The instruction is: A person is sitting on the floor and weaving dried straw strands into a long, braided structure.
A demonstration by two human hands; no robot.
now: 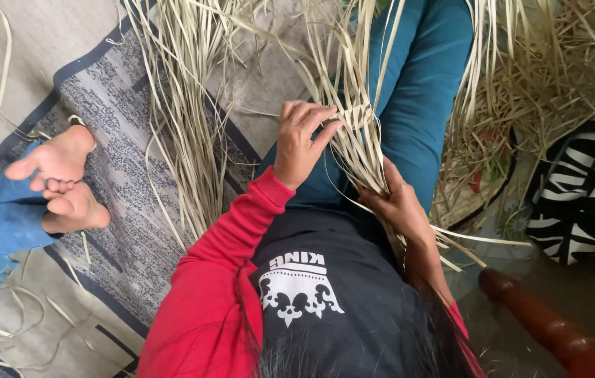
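Note:
Long pale dried leaf strips (353,150) lie in a bundle over my lap, across my teal trouser leg (423,91). A small woven patch (355,115) sits near the middle of the bundle. My left hand (301,140), in a red sleeve, has its fingertips pinched on the strips at the edge of that patch. Lower down, my right hand (399,204) closes around the bundle and holds it against my leg. The loose ends fan out past my knee toward the top of the view.
Another person's bare feet (59,182) and blue trouser leg rest on the grey patterned mat (122,231) at the left. More strips (182,105) lie on the mat, and a heap (549,77) is at upper right. A zebra-striped cloth (584,189) and a brown wooden post (549,332) are at the right.

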